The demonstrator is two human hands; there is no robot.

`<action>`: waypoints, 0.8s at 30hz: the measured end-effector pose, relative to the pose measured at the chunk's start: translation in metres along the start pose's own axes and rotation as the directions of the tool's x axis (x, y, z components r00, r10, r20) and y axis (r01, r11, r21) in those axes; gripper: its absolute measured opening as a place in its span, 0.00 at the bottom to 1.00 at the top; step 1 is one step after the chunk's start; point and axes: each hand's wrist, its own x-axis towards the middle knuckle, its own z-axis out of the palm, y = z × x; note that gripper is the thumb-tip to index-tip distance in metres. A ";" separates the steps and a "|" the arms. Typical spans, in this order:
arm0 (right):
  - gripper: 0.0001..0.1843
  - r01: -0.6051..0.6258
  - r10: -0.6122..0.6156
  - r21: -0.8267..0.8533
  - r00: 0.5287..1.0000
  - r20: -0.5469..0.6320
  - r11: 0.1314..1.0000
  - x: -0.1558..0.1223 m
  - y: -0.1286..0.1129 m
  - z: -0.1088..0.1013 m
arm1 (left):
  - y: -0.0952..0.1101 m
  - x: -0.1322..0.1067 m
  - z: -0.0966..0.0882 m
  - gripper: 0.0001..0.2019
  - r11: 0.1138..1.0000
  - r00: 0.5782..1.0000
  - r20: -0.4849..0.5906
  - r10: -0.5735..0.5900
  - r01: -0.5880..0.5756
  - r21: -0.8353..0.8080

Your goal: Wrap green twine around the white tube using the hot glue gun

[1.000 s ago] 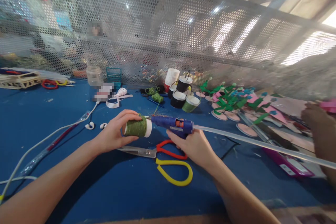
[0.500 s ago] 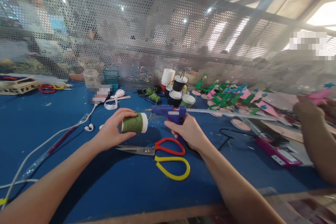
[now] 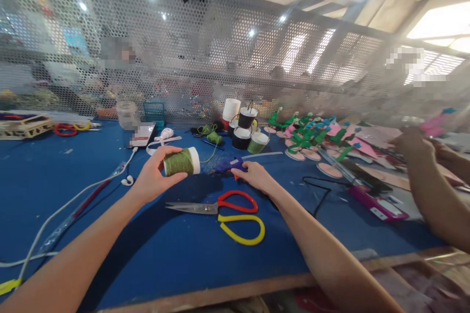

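Since the earlier frame, the right hand (image 3: 256, 176) had lowered the glue gun (image 3: 230, 165) to about tabletop level, nozzle just beside the cup's rim. Left hand (image 3: 152, 178) held the yarn-wrapped cup (image 3: 179, 163) sideways above the blue table (image 3: 176, 264), fingers over, thumb under; right was closed round the gun's handle, firmness unclear. Good handling probably meant keeping the hot tip off fingers and the green yarn strand (image 3: 212, 158) untangled. Scissors (image 3: 210, 208) lay nearer the wearer, likely in the way; black cord (image 3: 323, 200) trailed right. Small buckets (image 3: 241, 138) stood behind.
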 end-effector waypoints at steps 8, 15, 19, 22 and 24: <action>0.18 0.364 -0.368 0.160 0.930 -0.009 0.917 -0.017 -0.039 -0.010 | 0.013 -0.009 0.008 0.20 0.931 0.946 0.191 0.261 -0.299 0.208; 0.39 0.295 -0.382 0.291 0.870 0.311 0.910 -0.021 -0.069 -0.007 | 0.019 -0.022 0.024 0.21 0.833 0.833 0.396 0.387 -0.500 0.238; 0.39 0.222 -0.339 0.362 0.891 0.303 0.905 -0.016 -0.065 0.002 | 0.019 -0.022 0.024 0.21 0.824 0.831 0.392 0.394 -0.509 0.251; 0.39 0.139 -0.275 0.401 0.912 0.304 0.905 -0.015 -0.060 0.004 | 0.021 -0.023 0.024 0.21 0.826 0.831 0.399 0.388 -0.506 0.251; 0.39 0.078 -0.225 0.394 0.913 0.342 0.916 -0.015 -0.057 0.004 | 0.022 -0.024 0.024 0.21 0.828 0.831 0.403 0.383 -0.502 0.248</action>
